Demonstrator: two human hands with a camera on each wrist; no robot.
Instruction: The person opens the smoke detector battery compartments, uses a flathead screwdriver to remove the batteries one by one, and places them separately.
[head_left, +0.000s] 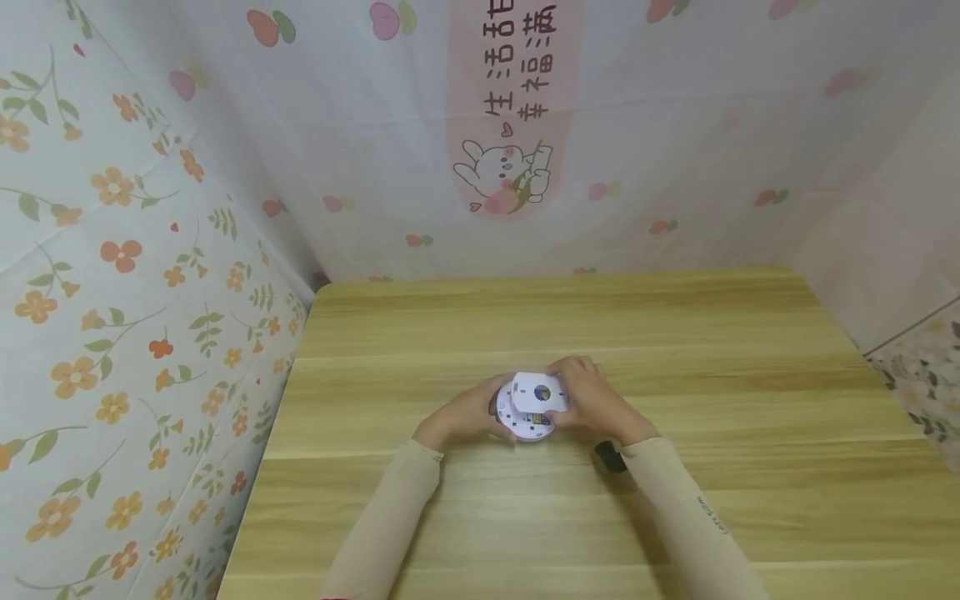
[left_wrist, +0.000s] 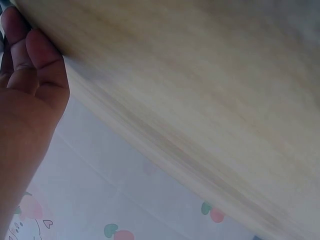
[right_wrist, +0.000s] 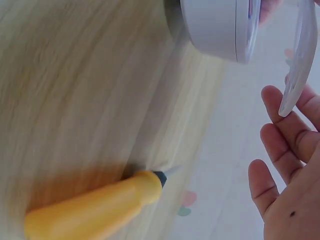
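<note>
Over the table, my left hand (head_left: 474, 410) grips the left side of a round white device housing (head_left: 513, 427), shaped like a smoke alarm. A label and small slots show on its face. My right hand (head_left: 588, 398) pinches a white plate (head_left: 528, 387) with rounded ends and a round hole. The plate overlaps the housing in the head view; in the right wrist view a gap separates the plate (right_wrist: 300, 55) from the housing (right_wrist: 212, 30). My left fingers (left_wrist: 47, 60) show curled in the left wrist view, where the housing is out of sight.
On the wooden table (head_left: 420, 333) lies a yellow-handled screwdriver (right_wrist: 95, 207) with a black collar and metal tip. A dark object (head_left: 611, 457) appears beside my right wrist. Patterned cloth (head_left: 360, 150) hangs behind the table and along its left side.
</note>
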